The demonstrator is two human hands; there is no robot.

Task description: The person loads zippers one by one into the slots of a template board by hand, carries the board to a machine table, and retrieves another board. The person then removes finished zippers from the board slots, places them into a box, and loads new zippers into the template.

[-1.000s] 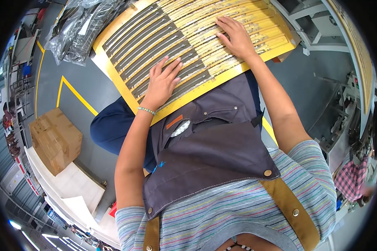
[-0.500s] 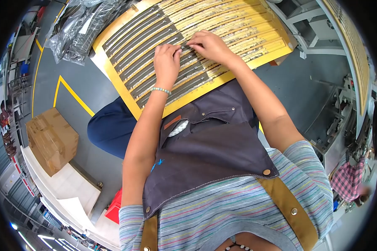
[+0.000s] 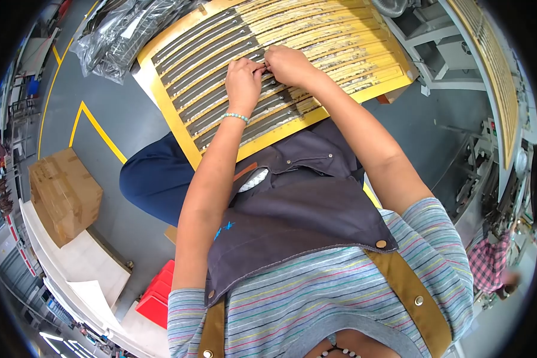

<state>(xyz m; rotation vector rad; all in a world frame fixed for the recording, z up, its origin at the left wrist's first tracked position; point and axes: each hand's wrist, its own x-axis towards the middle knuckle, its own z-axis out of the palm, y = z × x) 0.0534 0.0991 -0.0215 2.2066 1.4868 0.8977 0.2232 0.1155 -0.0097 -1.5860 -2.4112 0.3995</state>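
A yellow slotted board (image 3: pixel 188 146) lies tilted in front of my lap. Its left part carries rows of dark narrow strips (image 3: pixel 212 68) with small shiny tips, and its right part shows slots with a pale, worn lining. Over the middle rows, my left hand (image 3: pixel 243 82) has thumb and fingers pinched together near the strip tips. My right hand (image 3: pixel 285 63) is closed right beside it, fingertips meeting those of the left. Whatever small thing sits between the fingertips is hidden by them.
Clear plastic-wrapped dark goods (image 3: pixel 116 45) lie beyond the board's left corner. A cardboard box (image 3: pixel 65 194) stands on a white bench (image 3: pixel 104 259) at left, near a red bin (image 3: pixel 158 295). Metal machine frames (image 3: pixel 441 53) stand at right. A person in a checked shirt (image 3: pixel 489 262) is far right.
My right hand has drawn in and down toward my left, so their fingertips now meet. The view has shifted slightly.
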